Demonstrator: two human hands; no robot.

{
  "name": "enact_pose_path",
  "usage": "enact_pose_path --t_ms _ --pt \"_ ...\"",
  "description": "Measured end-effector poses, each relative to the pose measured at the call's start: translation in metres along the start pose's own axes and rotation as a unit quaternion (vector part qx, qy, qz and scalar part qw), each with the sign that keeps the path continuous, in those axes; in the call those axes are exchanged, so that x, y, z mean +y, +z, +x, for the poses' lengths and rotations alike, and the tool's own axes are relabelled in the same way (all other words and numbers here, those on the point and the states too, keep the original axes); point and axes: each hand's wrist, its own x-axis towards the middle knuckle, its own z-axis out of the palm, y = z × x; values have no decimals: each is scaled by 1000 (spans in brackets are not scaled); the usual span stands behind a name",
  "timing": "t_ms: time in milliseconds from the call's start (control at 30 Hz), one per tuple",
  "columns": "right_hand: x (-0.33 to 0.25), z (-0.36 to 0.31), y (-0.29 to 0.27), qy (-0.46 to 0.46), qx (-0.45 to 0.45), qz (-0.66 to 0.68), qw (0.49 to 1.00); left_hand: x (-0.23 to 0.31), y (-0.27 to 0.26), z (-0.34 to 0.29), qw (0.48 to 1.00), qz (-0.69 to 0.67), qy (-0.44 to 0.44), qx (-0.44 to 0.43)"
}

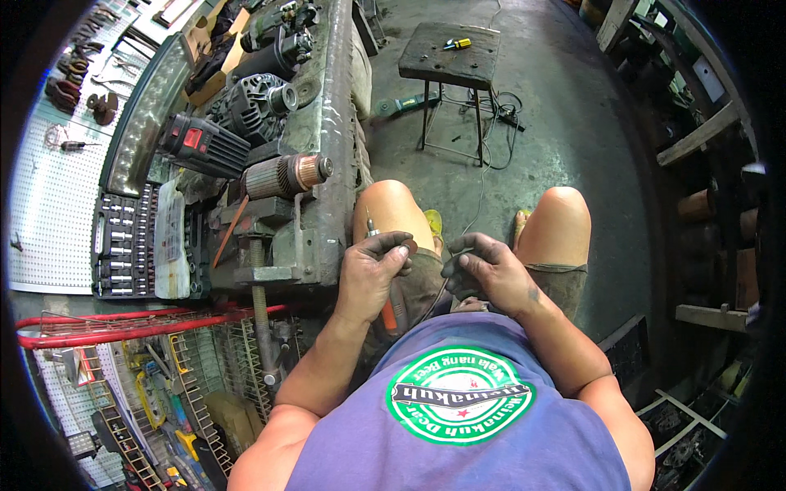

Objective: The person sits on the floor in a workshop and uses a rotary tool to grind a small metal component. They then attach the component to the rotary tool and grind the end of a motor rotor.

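My left hand [375, 266] is closed, with a small brown disc [410, 245] pinched between thumb and forefinger. Just beyond its knuckles a slim tool tip with a thin metal bit [371, 227] sticks up. Below the same hand shows an orange and dark tool body [390, 316]; whether it belongs to that tip is hidden. My right hand [485, 268], its fingers darkened with grime, is curled with the thumb against the forefinger. What it may be holding cannot be made out. Both hands are over my lap, a short gap apart.
A copper-wound motor armature [285, 175] lies on the workbench [332, 106] at left, near a black motor housing [205, 143] and an alternator [250, 102]. A socket set [124, 245] is beside them. Ahead, a small stool [450, 61] bears a yellow-handled screwdriver [458, 44]; an angle grinder [404, 105] and cables lie on the floor.
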Motion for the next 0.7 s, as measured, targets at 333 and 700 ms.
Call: enact_pose_path --t_ms 333,700 --pt "-8 9 6 -69 29 -207 976 -2 5 -6 999 11 49 -9" --pt "-10 3 1 -59 41 26 997 -13 40 -1 981 -181 -48 -47"
